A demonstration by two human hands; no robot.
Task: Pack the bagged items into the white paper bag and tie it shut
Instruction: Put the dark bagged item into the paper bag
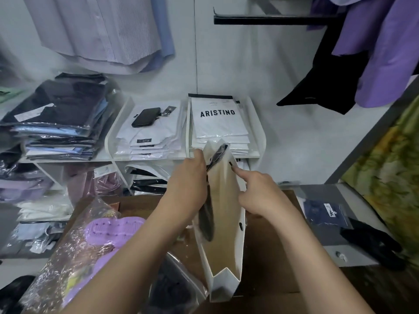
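A tall white paper bag [223, 266] stands open on a brown table [269, 252], its mouth facing me. My left hand [188, 184] grips the bag's left edge together with a dark bagged item [207, 219] that hangs into the opening. My right hand [258, 191] holds the right edge, forefinger pointing at a small black ribbon end [230, 164] on the rim. A clear bag with a purple item [113, 227] lies left of the paper bag. Another dark bagged item [174, 288] lies by the bag's foot.
White shelves [254, 155] behind hold stacks of bagged shirts [218, 123] and a black phone [146, 117]. Folded bagged clothes [59, 118] pile up at left. A navy bagged item [324, 211] and black cloth [371, 243] lie on a grey surface at right. Shirts hang overhead.
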